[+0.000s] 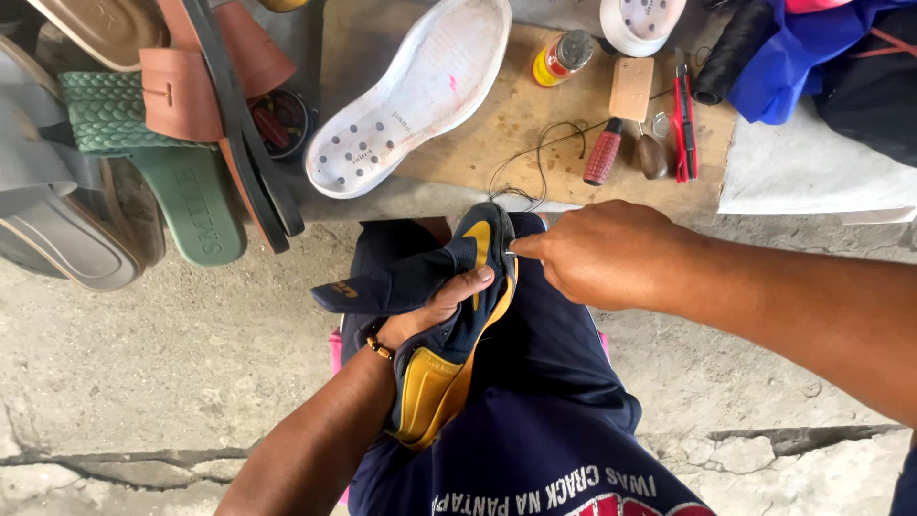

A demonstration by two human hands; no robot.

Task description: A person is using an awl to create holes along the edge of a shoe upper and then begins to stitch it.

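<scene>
Hands are both on the navy-and-yellow shoe upper (449,325): my left hand (435,311) clamps it, right hand (597,253) pinches something hidden at its edge.

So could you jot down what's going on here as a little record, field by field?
Left hand: grips a navy and yellow shoe upper held over the lap
Right hand: fingers pinched at the upper's edge near the toe
Thread: dark, runs from the shoe up onto the wooden board
On board: white sole, red-handled tool, small bottle, red cutter
Left side: green sandal, brown sandals
Ground: cracked concrete
</scene>
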